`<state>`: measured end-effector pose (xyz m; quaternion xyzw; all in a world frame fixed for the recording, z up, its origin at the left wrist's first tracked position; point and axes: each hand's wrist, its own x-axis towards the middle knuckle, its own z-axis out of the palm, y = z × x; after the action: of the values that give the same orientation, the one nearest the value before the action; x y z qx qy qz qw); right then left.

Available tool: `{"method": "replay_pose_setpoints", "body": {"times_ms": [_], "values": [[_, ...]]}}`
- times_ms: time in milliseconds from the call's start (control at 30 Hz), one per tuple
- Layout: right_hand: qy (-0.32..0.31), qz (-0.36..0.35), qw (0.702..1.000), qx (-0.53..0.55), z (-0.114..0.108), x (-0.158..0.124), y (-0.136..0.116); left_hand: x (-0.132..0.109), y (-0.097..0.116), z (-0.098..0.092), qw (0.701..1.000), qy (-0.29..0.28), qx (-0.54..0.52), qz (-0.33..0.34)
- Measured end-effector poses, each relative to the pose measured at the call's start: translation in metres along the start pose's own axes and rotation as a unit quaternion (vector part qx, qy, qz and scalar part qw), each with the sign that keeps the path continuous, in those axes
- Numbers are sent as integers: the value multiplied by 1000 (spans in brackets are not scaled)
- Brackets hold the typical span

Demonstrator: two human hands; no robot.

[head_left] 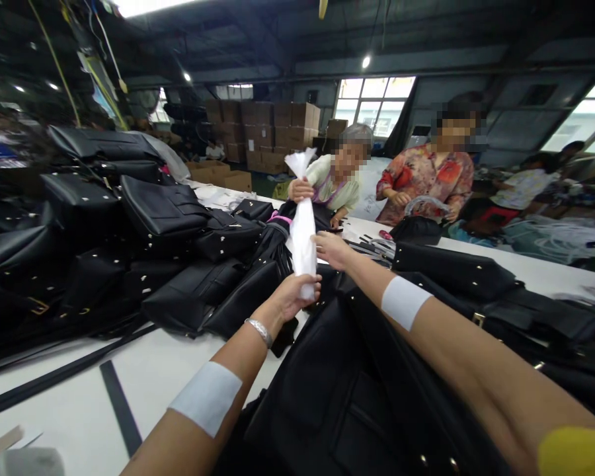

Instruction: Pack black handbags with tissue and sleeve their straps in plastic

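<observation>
i am stretching both arms forward over a black handbag [347, 396]. my left hand [292, 297] is wrapping its fingers tight around the 6 o'clock end of the upright white paper bundle [302, 231]. my right hand [331, 250] is touching its 3 o'clock side, grip unclear. a co-worker's hand [300, 190] is clutching the 12 o'clock end.

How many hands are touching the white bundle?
3. The left hand grips the lower end of the white bundle, the right hand touches its right side at mid-height, and a co-worker's hand holds it near the top.
</observation>
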<state>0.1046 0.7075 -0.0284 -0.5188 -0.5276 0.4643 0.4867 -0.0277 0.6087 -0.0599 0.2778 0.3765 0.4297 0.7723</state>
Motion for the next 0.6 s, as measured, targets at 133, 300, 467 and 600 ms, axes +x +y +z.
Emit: {"method": "replay_pose_setpoints", "body": {"times_ms": [133, 300, 467, 600], "values": [[-16, -76, 990, -122, -24, -84, -10, -28, -3, -8, 999, 17, 22, 19], [-108, -113, 947, -281, -88, -252, -47, -92, -27, -5, 988, 7, 154, -17], [-229, -65, 880, -411, -134, -432, -91, -172, -43, 80, 913, -163, 369, 57], [-182, -85, 877, -437, -162, -547, -86, -286, -51, 204, 802, -356, 443, 185]]}}
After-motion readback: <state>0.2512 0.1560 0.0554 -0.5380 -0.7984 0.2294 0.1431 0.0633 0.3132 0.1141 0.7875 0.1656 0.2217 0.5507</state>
